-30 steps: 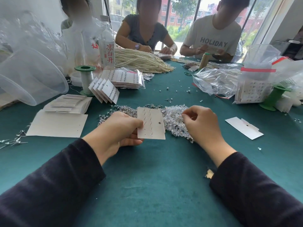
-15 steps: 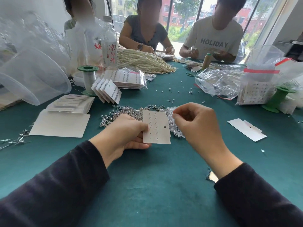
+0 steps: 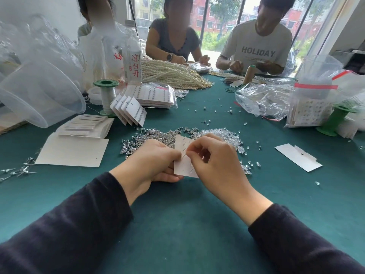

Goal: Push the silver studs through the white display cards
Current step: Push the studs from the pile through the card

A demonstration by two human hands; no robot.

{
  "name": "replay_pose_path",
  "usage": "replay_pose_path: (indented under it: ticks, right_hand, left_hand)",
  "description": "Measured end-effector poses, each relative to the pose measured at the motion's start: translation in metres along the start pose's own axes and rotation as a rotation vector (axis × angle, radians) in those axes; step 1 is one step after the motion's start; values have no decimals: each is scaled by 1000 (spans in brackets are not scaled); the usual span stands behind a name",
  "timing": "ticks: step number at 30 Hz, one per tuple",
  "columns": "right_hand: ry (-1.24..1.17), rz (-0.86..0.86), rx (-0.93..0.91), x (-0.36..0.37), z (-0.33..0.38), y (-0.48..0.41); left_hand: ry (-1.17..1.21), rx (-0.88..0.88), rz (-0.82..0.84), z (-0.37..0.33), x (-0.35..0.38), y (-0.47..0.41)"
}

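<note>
Fingertips [image 3: 188, 153] of the right hand [image 3: 215, 165] are pinched together on the face of the one white display card [image 3: 182, 166]; whether a stud sits between them is too small to tell. The left hand [image 3: 150, 162] grips the card's 9 o'clock edge, fingers curled round it. The card's long axis runs 12 to 6. Silver studs [image 3: 156, 136] are heaped just at 12 o'clock, too many to count, with one spare card [image 3: 298, 157] at 3 o'clock and four filled cards [image 3: 129, 110] fanned at 11.
</note>
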State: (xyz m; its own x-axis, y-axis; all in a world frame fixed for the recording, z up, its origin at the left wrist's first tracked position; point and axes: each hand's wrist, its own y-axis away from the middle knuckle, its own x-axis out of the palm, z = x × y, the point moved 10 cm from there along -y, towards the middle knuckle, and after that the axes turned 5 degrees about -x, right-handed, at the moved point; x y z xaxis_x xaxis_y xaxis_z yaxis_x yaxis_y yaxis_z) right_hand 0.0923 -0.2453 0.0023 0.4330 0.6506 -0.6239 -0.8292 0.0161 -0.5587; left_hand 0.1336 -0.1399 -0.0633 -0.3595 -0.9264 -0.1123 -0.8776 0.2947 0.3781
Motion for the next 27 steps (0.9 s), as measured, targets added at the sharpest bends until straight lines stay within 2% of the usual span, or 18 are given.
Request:
replay_pose_path:
  ticks: [27]
  right_hand:
    - [14,83,93,13,-10,4]
  left_hand:
    - [-38,43,-62,1,-1,0]
